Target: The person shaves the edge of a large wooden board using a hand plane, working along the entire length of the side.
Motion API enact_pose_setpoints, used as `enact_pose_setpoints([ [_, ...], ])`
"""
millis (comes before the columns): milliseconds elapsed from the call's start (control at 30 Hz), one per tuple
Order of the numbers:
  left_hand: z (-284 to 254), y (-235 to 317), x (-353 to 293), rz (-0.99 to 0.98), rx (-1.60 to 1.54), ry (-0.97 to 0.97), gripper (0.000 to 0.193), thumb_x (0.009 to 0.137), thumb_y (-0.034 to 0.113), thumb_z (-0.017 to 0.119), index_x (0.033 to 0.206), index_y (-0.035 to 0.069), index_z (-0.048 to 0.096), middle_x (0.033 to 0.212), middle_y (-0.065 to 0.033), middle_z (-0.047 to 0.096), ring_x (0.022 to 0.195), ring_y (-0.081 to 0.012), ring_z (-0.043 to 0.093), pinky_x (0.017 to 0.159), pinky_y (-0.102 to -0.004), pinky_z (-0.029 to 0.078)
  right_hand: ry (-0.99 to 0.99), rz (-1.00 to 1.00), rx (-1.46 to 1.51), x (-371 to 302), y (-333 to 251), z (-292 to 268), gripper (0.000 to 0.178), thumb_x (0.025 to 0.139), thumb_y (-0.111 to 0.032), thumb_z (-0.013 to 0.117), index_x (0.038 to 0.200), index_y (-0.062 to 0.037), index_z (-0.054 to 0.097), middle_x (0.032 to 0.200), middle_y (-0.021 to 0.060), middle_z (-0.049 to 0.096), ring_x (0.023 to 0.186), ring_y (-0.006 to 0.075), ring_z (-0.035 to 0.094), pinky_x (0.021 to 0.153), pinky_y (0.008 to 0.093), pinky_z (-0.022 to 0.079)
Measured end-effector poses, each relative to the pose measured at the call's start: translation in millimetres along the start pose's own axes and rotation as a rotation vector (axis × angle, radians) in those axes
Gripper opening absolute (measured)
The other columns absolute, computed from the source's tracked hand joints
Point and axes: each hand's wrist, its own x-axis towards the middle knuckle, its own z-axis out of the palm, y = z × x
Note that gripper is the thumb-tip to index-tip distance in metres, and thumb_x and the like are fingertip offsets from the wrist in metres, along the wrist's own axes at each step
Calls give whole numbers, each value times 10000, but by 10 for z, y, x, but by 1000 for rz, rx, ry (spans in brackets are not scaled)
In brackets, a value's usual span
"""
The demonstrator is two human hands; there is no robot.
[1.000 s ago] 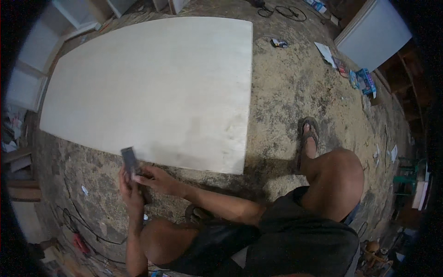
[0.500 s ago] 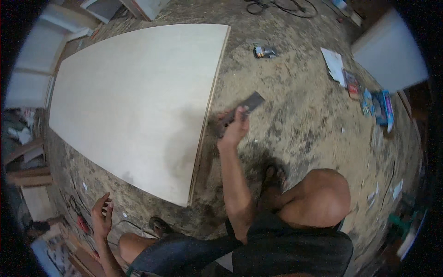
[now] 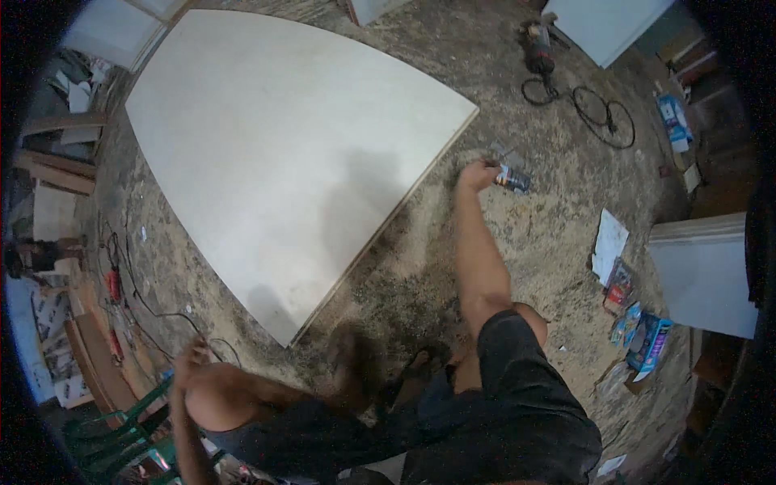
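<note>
My right arm stretches forward, and my right hand [image 3: 478, 174] is low over the floor beside the far right corner of a large pale board [image 3: 299, 137]. Its fingers are curled at the near end of a small dark packet with a printed label [image 3: 513, 179]. Whatever sits inside those fingers is mostly hidden; only a dark bit shows at their tips. A thin greyish piece [image 3: 507, 152] lies just beyond the packet. My left hand [image 3: 191, 357] hangs beside my left knee, blurred, so its fingers cannot be made out.
A corded power tool [image 3: 537, 52] lies at the far right with its black cable [image 3: 602, 117] looped. White paper [image 3: 609, 246] and a blue box [image 3: 649, 343] are on the right. A red tool [image 3: 113, 287], cables and a green chair [image 3: 113, 440] stand at left.
My right hand has reached forward and right to the packet. The dark flat strip it held is no longer visible. My left hand has dropped toward the knee, and the view has turned.
</note>
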Motion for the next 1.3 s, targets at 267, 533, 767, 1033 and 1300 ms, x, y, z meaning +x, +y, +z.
enact_pose_setpoints([
  [267, 3037, 714, 931, -529, -247, 479, 375, 851, 153, 608, 1210, 67, 544, 1037, -122, 606, 894, -196, 565, 746, -354, 467, -325, -114, -619, 2042, -283, -687, 270, 875, -43, 507, 1123, 38, 439, 1017, 189, 545, 858, 241, 572, 663, 377, 488],
  [533, 2965, 286, 493, -675, -61, 509, 385, 849, 208, 608, 1195, 47, 553, 1065, -141, 599, 916, -225, 569, 764, -369, 465, -416, -478, -220, 899, 193, 376, 218, 869, -43, 430, 1051, 38, 516, 859, 162, 553, 760, 220, 533, 699, 356, 445],
  [767, 3272, 229, 606, -705, -59, 516, 406, 847, 255, 609, 1182, 29, 562, 1089, -158, 593, 936, -251, 573, 779, -381, 464, -614, -240, -202, 1946, -354, 712, 459, 820, -228, 529, 1150, 91, 512, 1081, 166, 574, 980, 283, 528, 872, 373, 393],
  [1033, 3279, -241, -67, -948, 91, 649, 441, 846, 310, 609, 1166, 9, 572, 1116, -177, 587, 958, -281, 576, 797, -396, 463, -692, 209, -116, 821, -514, 562, 234, 765, -155, 446, 836, 6, 600, 804, 130, 583, 794, 224, 518, 697, 390, 396],
  [1300, 3159, -881, -532, -1089, 109, 735, 486, 844, 364, 609, 1151, -11, 582, 1144, -196, 580, 980, -310, 580, 815, -411, 461, -721, 305, -1, -429, -206, -142, 168, 751, -84, 441, 785, 6, 579, 947, 124, 649, 858, 239, 556, 806, 350, 416],
])
